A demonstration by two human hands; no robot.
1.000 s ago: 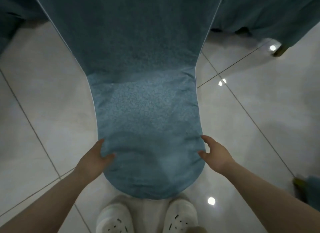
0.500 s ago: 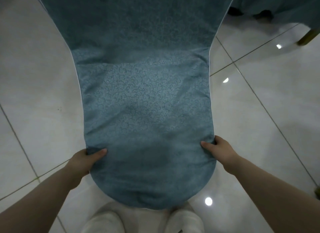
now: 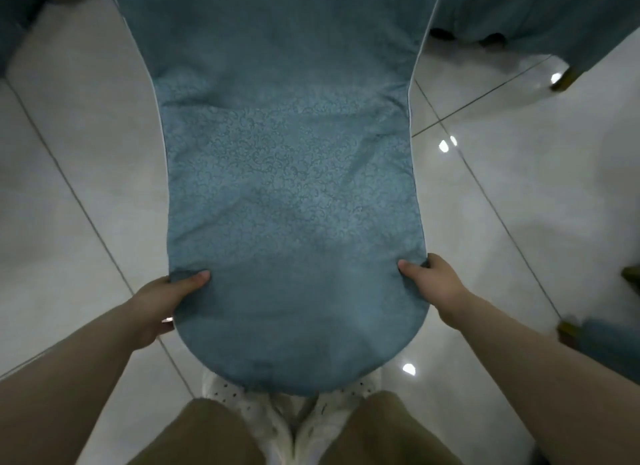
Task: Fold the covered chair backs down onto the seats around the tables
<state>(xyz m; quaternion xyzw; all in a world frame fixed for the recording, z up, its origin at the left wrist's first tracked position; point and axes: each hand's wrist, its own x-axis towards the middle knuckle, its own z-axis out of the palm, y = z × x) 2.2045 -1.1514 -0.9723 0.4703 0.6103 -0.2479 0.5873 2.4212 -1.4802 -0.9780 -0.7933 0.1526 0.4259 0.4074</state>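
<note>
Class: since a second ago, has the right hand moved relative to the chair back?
Yes. The right hand has closed inward onto the edge of the chair back, with its thumb now over the front.

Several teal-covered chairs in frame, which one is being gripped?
The central covered chair back, filling mid-frame: left hand and right hand grip its side edges. The chair at top right and the chair at right edge are untouched.

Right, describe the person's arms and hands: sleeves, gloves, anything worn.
The left forearm and right forearm are bare right to the frame edge, with no sleeve in view. The left hand and right hand wear no gloves, and no watch, bracelet or ring shows.
</note>
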